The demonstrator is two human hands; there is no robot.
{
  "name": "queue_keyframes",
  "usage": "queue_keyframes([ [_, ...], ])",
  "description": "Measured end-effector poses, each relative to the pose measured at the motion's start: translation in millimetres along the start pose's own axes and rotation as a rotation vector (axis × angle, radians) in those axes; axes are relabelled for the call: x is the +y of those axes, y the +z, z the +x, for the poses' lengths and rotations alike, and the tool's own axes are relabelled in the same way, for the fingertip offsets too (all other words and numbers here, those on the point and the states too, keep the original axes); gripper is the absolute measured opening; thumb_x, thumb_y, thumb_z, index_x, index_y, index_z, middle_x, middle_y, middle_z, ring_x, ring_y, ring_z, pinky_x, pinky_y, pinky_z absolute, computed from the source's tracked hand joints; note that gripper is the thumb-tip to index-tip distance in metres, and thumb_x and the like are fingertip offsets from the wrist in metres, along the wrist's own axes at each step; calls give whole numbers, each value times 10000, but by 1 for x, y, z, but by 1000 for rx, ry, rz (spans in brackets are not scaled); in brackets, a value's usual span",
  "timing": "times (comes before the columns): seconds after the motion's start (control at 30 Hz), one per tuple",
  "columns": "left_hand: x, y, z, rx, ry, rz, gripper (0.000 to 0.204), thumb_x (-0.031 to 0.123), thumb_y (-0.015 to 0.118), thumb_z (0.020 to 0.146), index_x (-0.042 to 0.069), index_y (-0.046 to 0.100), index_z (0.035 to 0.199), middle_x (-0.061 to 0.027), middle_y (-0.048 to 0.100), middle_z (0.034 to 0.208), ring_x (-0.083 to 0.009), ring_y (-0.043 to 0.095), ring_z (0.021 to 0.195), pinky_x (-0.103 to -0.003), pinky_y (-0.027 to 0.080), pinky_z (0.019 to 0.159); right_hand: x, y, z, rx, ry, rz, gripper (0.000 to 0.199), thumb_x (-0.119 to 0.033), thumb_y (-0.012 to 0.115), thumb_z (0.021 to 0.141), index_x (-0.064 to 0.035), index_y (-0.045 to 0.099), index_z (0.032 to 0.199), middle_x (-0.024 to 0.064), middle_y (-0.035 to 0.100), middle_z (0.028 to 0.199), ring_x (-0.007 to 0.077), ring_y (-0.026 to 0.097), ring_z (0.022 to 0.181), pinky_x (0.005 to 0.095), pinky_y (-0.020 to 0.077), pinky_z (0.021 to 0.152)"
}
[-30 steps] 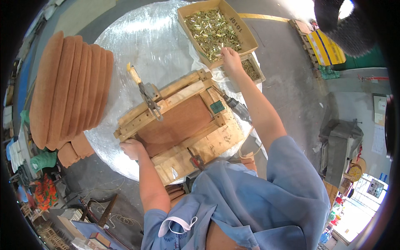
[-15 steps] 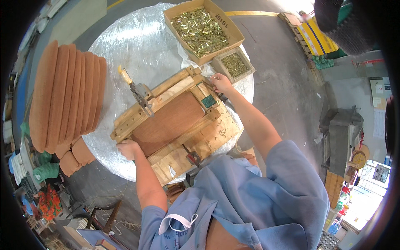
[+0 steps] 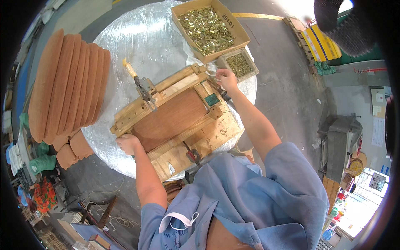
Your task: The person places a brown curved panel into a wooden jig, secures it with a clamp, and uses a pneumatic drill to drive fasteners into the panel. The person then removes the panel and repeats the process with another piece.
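A wooden clamping frame [image 3: 154, 100] lies on a plywood board [image 3: 212, 139], with a flat brown panel [image 3: 171, 118] inside it. My left hand [image 3: 129, 144] is closed round the frame's near left corner, its fingertips partly hidden. Off the far right end, my right hand [image 3: 227, 80] is pinched beside a dark metal clamp [image 3: 223, 93]; what its fingers hold, if anything, is too small to make out. A toggle clamp [image 3: 143, 88] with a yellow-tipped handle stands on the frame's far rail. Another metal clamp [image 3: 191, 155] sits on the near side.
The round table [image 3: 125, 46] is wrapped in clear film. At its back are a cardboard box [image 3: 245, 43] of brassy metal pieces and a smaller tray [image 3: 251, 74] of little ones. Brown cushions [image 3: 68, 87] stand stacked at the left. A yellow load [image 3: 321, 41] sits far right.
The whole view has shifted slightly. My right hand has edged a little toward the small tray, its fingers still pinched. My left hand stays at the frame's corner.
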State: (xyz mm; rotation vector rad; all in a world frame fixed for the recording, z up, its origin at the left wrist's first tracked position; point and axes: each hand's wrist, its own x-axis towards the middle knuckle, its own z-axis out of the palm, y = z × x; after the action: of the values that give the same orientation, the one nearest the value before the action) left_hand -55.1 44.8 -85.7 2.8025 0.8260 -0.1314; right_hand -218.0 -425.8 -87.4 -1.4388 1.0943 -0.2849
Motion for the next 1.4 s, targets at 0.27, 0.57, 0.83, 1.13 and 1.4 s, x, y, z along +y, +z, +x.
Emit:
queue_keyframes([
  [0.27,3,-2,-3,-2,1,6,381,324,413,1076,42,525,1308,-186,660,1299,-384,661,1208,-563,573,928,-19,-5,-36,-29,67,403,281,-104,576,1084,-7,622,1344,130,703,1245,245,708,1090,414,639,889],
  [0.57,-4,5,2,9,17,-37,381,335,423,1075,45,538,1294,-178,662,1304,-377,650,1216,-561,571,929,-32,-28,-74,-95,190,645,315,-201,460,1151,-30,560,1396,145,674,1331,258,676,1184,414,599,980],
  [0.83,-9,8,4,55,59,-58,375,349,441,1071,43,549,1259,-182,663,1296,-383,663,1196,-536,579,927,-30,-26,-48,-19,205,809,247,-191,472,1142,-48,591,1304,111,661,1210,255,668,1128,404,587,990],
  [1.13,-5,4,-2,63,71,-30,372,353,492,1054,42,548,1250,-172,669,1252,-378,686,1146,-544,589,884,-15,-19,-46,-47,136,643,238,-98,540,1086,-35,604,1307,112,655,1183,245,662,1037,389,583,956],
  [1.4,-8,9,4,65,55,-34,378,351,492,1058,44,542,1271,-162,665,1264,-372,673,1175,-540,585,908,19,-27,-65,-32,209,644,252,-61,563,1015,-40,626,1258,85,662,1078,228,685,963,367,589,835],
])
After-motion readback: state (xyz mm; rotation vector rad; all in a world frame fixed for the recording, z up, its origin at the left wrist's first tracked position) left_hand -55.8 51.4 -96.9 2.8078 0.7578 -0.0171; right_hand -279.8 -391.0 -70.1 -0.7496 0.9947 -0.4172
